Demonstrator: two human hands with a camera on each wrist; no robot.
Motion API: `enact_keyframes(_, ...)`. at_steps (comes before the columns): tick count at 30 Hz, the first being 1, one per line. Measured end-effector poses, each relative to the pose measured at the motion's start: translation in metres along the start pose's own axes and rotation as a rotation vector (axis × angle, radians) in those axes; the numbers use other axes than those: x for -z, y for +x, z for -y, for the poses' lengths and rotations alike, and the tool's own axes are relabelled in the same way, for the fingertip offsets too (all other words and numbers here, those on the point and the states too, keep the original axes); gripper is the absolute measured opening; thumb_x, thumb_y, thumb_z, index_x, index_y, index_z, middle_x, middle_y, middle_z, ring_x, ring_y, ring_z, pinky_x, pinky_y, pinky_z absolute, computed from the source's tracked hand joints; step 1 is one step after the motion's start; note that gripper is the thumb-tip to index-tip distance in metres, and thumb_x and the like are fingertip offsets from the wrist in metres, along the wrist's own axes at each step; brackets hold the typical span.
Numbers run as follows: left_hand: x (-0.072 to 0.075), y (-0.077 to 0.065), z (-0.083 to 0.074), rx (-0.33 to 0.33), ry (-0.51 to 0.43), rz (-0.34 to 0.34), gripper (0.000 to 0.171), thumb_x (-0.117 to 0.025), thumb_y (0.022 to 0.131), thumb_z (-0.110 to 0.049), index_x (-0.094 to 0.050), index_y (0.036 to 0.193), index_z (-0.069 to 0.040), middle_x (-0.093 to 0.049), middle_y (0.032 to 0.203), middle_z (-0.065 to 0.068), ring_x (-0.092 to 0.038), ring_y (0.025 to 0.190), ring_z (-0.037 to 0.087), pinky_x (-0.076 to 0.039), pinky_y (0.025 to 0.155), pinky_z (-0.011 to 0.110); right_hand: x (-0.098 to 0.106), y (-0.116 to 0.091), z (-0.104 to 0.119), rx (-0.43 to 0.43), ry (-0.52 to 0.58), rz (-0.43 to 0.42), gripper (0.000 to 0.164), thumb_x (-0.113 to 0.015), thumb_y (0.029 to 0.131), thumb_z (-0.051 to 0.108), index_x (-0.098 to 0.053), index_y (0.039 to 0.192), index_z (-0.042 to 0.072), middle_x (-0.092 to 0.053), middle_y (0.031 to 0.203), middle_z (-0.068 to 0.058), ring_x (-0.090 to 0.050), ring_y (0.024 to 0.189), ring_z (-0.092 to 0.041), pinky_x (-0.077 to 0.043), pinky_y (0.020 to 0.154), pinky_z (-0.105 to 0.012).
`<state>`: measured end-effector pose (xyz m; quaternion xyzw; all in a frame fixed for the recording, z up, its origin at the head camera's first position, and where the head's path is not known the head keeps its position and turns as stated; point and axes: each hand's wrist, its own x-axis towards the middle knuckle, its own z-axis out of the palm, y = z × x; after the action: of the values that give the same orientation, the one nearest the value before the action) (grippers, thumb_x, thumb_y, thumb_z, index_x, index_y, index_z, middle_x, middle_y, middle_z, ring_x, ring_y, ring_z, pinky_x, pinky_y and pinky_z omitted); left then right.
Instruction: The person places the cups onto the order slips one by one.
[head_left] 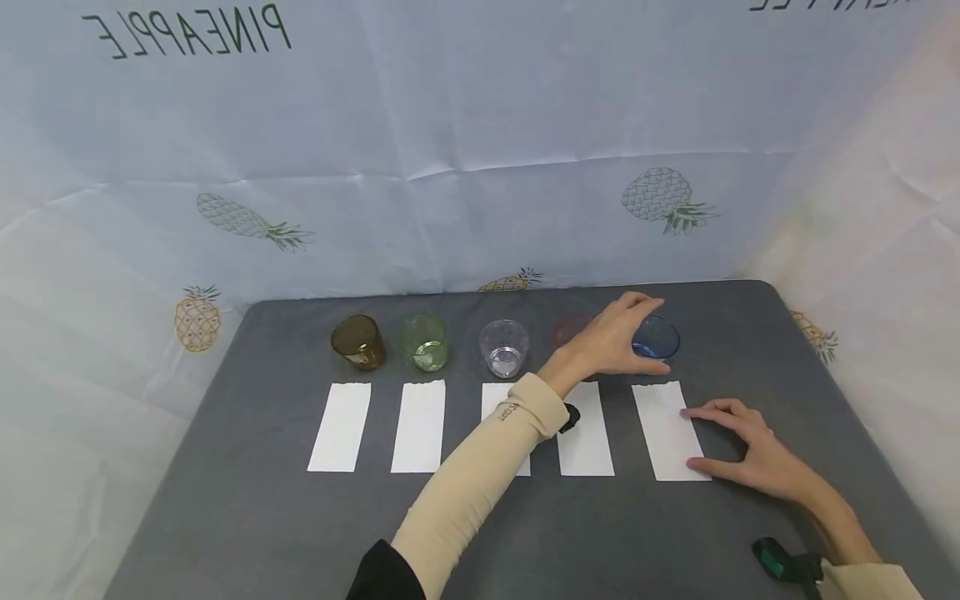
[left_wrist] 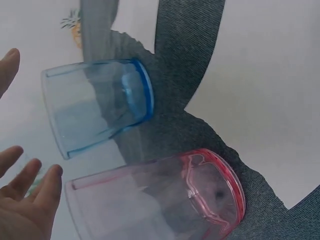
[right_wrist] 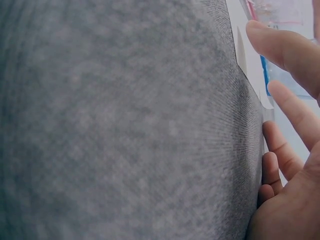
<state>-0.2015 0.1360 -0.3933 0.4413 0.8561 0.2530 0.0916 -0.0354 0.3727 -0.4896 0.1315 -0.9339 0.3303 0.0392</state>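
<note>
My left hand (head_left: 611, 337) reaches to the back right of the table, thumb and fingers spread around the near side of a blue glass (head_left: 662, 337). In the left wrist view the fingers (left_wrist: 47, 195) stand apart above the rim side of that glass. A pink-tinted glass (head_left: 570, 328) stands beside it, partly hidden behind the left hand. My right hand (head_left: 750, 450) rests at the right edge of the rightmost white paper strip (head_left: 667, 433), its thumb and fingertips spread along that edge.
To the left in the same row stand a clear glass (head_left: 504, 346), a green glass (head_left: 425, 342) and a brown glass (head_left: 358, 342). White paper strips (head_left: 418, 429) lie in front of the glasses; the left sleeve (head_left: 480, 475) crosses over one. A pineapple-print cloth (head_left: 450, 100) hangs behind the grey table (head_left: 247, 500).
</note>
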Motion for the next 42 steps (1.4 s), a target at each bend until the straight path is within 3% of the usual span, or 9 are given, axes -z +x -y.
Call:
enact_keyframes(8, -0.005, 0.000, 0.005, 0.025, 0.129, 0.010, 0.090, -0.075, 0.089, -0.053, -0.037, 0.159, -0.011, -0.040, 0.160, 0.009, -0.047, 0.144, 0.023, -0.048, 0.114, 0.032, -0.001, 0.001, 0.003, 0.014, 0.013, -0.003, 0.066, -0.094, 0.068, 0.018, -0.069, 0.129, 0.020, -0.051, 0.121, 0.003, -0.027, 0.114, 0.012, -0.027, 0.085, -0.050)
enact_keyframes(18, -0.011, 0.003, 0.004, 0.075, 0.176, 0.009, 0.082, -0.071, 0.091, -0.054, -0.044, 0.155, -0.011, -0.046, 0.157, 0.007, -0.051, 0.141, 0.021, -0.051, 0.110, 0.032, 0.000, 0.003, 0.005, -0.035, 0.004, 0.015, 0.066, -0.094, 0.070, 0.022, -0.068, 0.130, 0.020, -0.050, 0.122, -0.001, -0.023, 0.112, 0.010, -0.032, 0.083, -0.062)
enact_keyframes(25, -0.013, 0.008, 0.002, 0.132, 0.221, 0.027, 0.085, -0.071, 0.089, -0.058, -0.045, 0.155, -0.011, -0.048, 0.156, 0.006, -0.055, 0.139, 0.019, -0.054, 0.107, 0.031, -0.003, 0.001, 0.004, -0.027, 0.013, 0.012, 0.070, -0.095, 0.068, 0.022, -0.067, 0.132, 0.021, -0.048, 0.121, 0.004, -0.023, 0.111, 0.009, -0.030, 0.081, -0.057)
enact_keyframes(33, -0.019, 0.009, 0.004, 0.140, 0.196, 0.000, 0.082, -0.073, 0.089, -0.057, -0.047, 0.154, -0.012, -0.050, 0.154, 0.004, -0.057, 0.137, 0.017, -0.053, 0.107, 0.029, -0.003, 0.000, 0.004, -0.064, -0.001, 0.028, 0.075, -0.094, 0.070, 0.025, -0.064, 0.138, 0.020, -0.047, 0.122, 0.002, -0.029, 0.113, -0.010, -0.030, 0.080, -0.058)
enact_keyframes(42, -0.021, 0.009, 0.004, 0.110, 0.141, -0.035, 0.083, -0.073, 0.088, -0.057, -0.046, 0.154, -0.015, -0.048, 0.156, 0.002, -0.055, 0.139, 0.017, -0.052, 0.109, 0.030, -0.002, -0.002, 0.002, -0.055, -0.025, 0.021, 0.077, -0.094, 0.070, 0.026, -0.064, 0.140, 0.018, -0.046, 0.121, 0.003, -0.023, 0.110, 0.004, -0.028, 0.079, -0.053)
